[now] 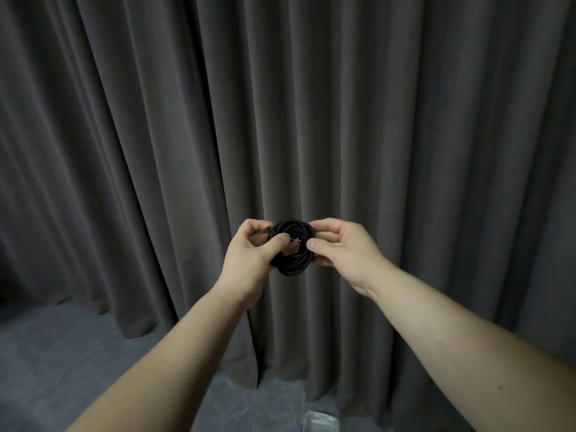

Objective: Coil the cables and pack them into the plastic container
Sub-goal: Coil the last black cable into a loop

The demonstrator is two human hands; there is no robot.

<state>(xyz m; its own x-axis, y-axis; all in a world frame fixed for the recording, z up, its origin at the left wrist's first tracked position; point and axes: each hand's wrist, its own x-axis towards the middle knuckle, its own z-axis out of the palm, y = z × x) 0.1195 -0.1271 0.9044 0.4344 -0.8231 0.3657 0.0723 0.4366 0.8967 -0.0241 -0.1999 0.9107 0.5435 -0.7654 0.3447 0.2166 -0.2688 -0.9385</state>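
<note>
Big dark grey curtain (374,120) fills the whole backdrop, heavy cloth hanging in deep soft vertical folds right down to a grey carpeted floor (56,353), flat and slightly mottled. Two bare forearms reach out in front of it, both raised well off the floor. Between them, the black cable (291,249), already wound into a tight round bundle of many smooth, thin loops, held up in the air against the curtain. The left hand (252,254) has its fingers curled round the left side of the coil, thumb pressed across the front. The right hand (339,247) grips the right side, fingers wrapped behind, thumb forward. Between the two thumbs a small metal-tipped plug end (296,240) pokes out at the coil's centre. Down at the bottom edge, just a corner of the clear plastic container (321,422) shows, pale and glossy, resting on the floor, well below the cable.
</note>
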